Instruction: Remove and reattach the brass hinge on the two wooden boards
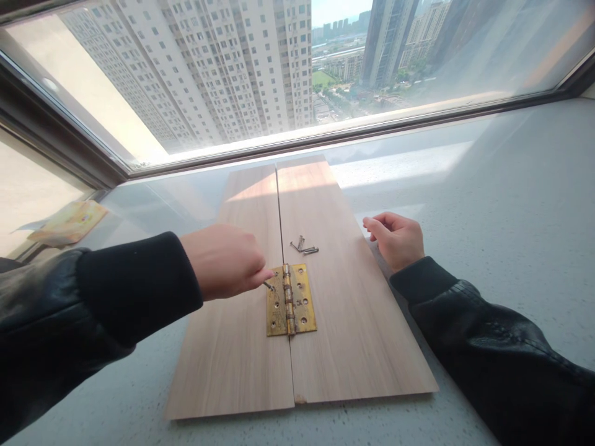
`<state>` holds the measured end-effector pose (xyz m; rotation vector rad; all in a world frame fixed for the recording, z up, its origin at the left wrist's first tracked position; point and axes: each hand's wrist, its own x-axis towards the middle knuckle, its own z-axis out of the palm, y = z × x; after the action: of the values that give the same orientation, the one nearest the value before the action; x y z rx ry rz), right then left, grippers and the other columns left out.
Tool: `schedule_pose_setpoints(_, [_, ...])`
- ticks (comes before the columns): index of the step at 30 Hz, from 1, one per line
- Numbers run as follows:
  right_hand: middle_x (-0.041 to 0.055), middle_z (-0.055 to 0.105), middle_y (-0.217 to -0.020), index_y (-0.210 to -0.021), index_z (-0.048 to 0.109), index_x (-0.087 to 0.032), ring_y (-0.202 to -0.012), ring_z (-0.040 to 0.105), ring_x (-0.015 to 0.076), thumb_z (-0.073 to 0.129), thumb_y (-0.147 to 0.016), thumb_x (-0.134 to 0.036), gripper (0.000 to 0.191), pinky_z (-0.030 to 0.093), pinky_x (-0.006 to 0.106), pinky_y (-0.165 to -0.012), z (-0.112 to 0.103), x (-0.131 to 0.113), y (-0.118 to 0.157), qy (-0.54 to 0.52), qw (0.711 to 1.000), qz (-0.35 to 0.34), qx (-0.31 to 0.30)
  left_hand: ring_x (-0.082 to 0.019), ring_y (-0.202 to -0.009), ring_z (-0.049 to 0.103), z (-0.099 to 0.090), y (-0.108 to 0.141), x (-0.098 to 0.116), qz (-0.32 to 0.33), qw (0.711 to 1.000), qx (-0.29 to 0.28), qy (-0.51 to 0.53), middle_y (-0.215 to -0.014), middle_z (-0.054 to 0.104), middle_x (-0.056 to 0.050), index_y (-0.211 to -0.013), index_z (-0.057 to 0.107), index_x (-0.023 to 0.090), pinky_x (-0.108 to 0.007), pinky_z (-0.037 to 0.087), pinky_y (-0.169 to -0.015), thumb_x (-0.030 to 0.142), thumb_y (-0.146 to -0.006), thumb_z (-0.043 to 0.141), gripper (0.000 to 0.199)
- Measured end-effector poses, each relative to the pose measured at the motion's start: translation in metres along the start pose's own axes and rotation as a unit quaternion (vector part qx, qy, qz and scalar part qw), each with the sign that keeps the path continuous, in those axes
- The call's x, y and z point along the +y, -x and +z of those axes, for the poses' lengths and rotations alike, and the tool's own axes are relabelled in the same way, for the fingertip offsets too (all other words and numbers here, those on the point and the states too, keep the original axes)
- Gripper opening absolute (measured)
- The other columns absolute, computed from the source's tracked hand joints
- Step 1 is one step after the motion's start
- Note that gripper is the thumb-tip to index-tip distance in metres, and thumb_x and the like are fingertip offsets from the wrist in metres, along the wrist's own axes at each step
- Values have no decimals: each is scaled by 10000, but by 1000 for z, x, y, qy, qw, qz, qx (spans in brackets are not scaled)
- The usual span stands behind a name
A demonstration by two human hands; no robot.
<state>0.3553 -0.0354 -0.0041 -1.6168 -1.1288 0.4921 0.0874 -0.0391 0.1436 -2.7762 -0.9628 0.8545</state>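
Two pale wooden boards (pixel 232 359) (pixel 353 334) lie side by side with a narrow gap between them. Across the gap rests a worn brass hinge (pixel 292 300), one leaf on each board. My left hand (pixel 227 261) pinches a screw (pixel 268 285) over the upper part of the hinge's left leaf. Just above the hinge, several loose screws (pixel 304 246) lie on the right board. My right hand (pixel 395 238) is beside that board's right edge, its fingers curled together; whatever is between the fingertips, if anything, is too small to make out.
The boards lie on a speckled white sill (pixel 502 235). Beyond it runs a dark window frame (pixel 325 133), with tall buildings outside. A yellowish packet (pixel 69 223) sits at the far left near the frame.
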Motion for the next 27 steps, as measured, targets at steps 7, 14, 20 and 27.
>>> schedule_pose_setpoints(7, [-33, 541, -459, -544, 614, -201, -471, 485, 127, 655, -722, -343, 231, 376, 275, -517, -1, 0, 1, 0, 1000, -1, 4, -185, -559, 541, -5, 7, 11, -45, 999, -24, 4, -649, 624, -71, -676, 622, 155, -281, 284, -466, 461, -928, 431, 440])
schedule_pose_setpoints(14, [-34, 535, -455, -542, 612, -202, -473, 485, 130, 649, -720, -338, 228, 374, 278, -517, -1, 1, 0, 4, 1000, -7, 4, -145, -435, 420, -8, 3, 4, -200, 973, -35, 112, -547, 577, -83, -538, 564, 171, -282, 288, -436, 612, -899, 223, 664])
schedule_pose_setpoints(20, [-31, 535, -451, -546, 610, -204, -464, 486, 136, 639, -723, -344, 227, 375, 285, -509, 0, 1, 0, 7, 1000, -10, 5, -97, -395, 276, -6, -4, 6, -79, 996, 45, 26, -461, 465, -37, -464, 507, 158, -279, 246, -431, 378, -899, 382, 503])
schedule_pose_setpoints(27, [-26, 531, -457, -527, 603, -205, -475, 477, 135, 641, -713, -337, 231, 367, 293, -522, 1, -2, 1, 16, 1000, -4, 17, -157, -486, 496, -12, -1, 16, 87, 992, 46, -76, -550, 584, -54, -599, 643, 164, -311, 277, -485, 313, -902, 514, 361])
